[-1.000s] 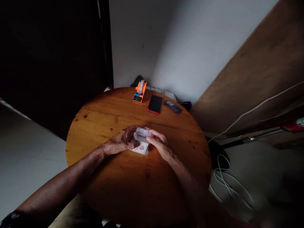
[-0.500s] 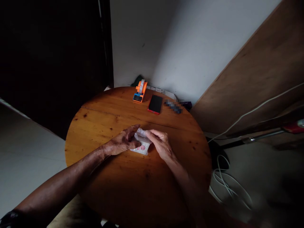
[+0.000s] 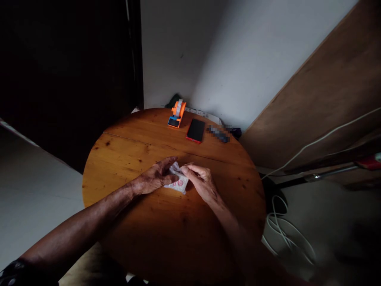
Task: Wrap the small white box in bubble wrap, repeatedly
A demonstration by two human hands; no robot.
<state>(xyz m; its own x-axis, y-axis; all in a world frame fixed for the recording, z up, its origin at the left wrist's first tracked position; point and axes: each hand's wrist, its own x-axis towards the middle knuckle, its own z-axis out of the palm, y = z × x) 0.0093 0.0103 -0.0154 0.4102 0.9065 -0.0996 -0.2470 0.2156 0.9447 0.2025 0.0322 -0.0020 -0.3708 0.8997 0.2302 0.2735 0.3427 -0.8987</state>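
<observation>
A small white packet with red marks point(image 3: 179, 183) lies near the middle of a round wooden table point(image 3: 149, 147). My left hand point(image 3: 154, 176) rests on its left side, fingers pressed down on the crinkled wrapper. My right hand point(image 3: 201, 180) comes in from the right, its fingers curled and pinching the packet's upper edge. Most of the packet is hidden under the two hands.
At the table's far edge stand an orange tape dispenser point(image 3: 176, 113), a red-edged phone point(image 3: 195, 130) lying screen up, and a small dark object point(image 3: 218, 134). A wooden board point(image 3: 321, 91) leans at the right. White cables point(image 3: 285, 230) coil on the floor beside the table.
My right hand has moved left and folded the packet's raised clear wrapper down; the packet now looks flatter and smaller between the hands. My left hand has stayed put.
</observation>
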